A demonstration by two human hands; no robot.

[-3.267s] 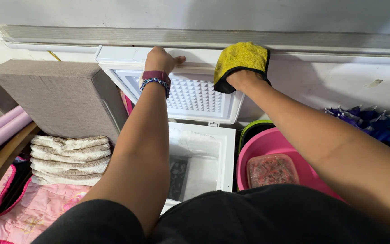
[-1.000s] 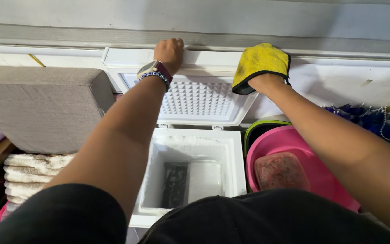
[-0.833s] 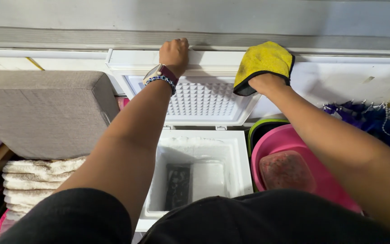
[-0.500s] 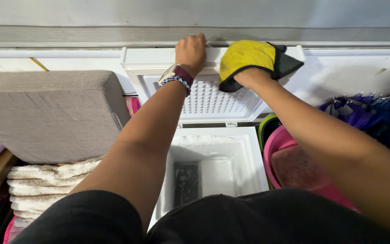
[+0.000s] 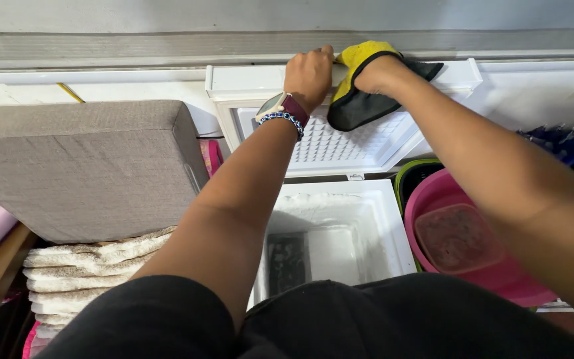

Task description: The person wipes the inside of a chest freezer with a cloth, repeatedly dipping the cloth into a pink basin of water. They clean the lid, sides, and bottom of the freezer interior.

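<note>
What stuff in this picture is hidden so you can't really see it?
- Right hand, head view: fingers covered by the yellow and black cloth.
- Freezer front: hidden behind the person's black clothing.
- Pink tub: near part behind the right arm.
- Food in the lidded container: blurred through the lid.

Bright, even indoor light — soft shadows, sharp focus, slight edge distortion.

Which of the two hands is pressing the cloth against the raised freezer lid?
The right hand, on the yellow-and-black cloth; the left hand, wearing a wristwatch, grips the lid's bare edge.
</note>
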